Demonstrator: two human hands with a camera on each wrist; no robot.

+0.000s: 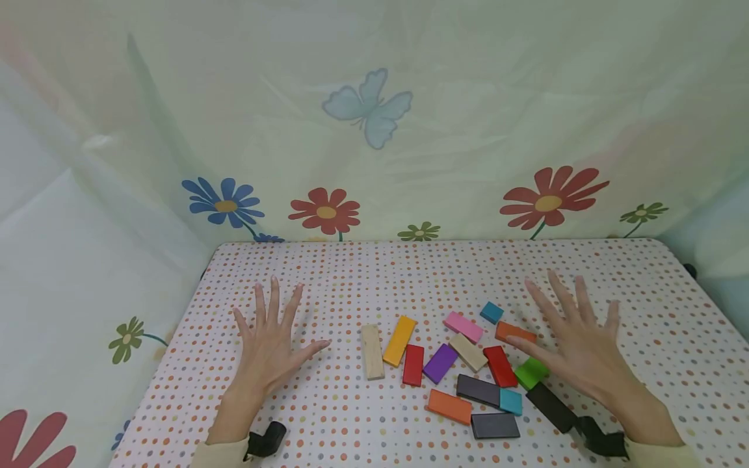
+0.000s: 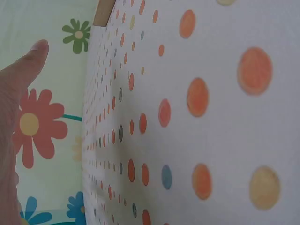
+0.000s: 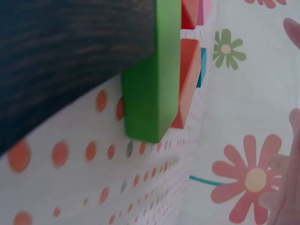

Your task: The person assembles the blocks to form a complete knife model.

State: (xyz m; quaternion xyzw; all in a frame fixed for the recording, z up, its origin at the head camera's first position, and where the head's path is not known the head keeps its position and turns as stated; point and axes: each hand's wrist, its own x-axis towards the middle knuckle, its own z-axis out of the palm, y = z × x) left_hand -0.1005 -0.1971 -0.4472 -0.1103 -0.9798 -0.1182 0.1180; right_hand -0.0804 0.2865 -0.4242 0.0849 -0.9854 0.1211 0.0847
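Note:
My left hand [image 1: 263, 357] is spread out over the left side of the dotted tabletop, holding nothing. Nearest to it lies a pale wooden block [image 1: 372, 351]. On the right, my right hand [image 1: 585, 348], fingers also spread, hovers with nothing in its grasp. Its thumb overlaps an orange block [image 1: 515, 332] in the head view. Beside that hand lie a green block [image 1: 531, 373] and a black block [image 1: 551, 407]. The right wrist view shows the green block [image 3: 152, 93] up close, partly covered by the dark block [image 3: 70, 51].
Between the hands lie several more flat blocks, among them yellow [image 1: 400, 341], purple [image 1: 440, 363], pink [image 1: 463, 326] and dark grey [image 1: 495, 426]. The dotted tabletop [image 1: 328, 279] ends at a flowered curtain [image 1: 456, 143] behind it.

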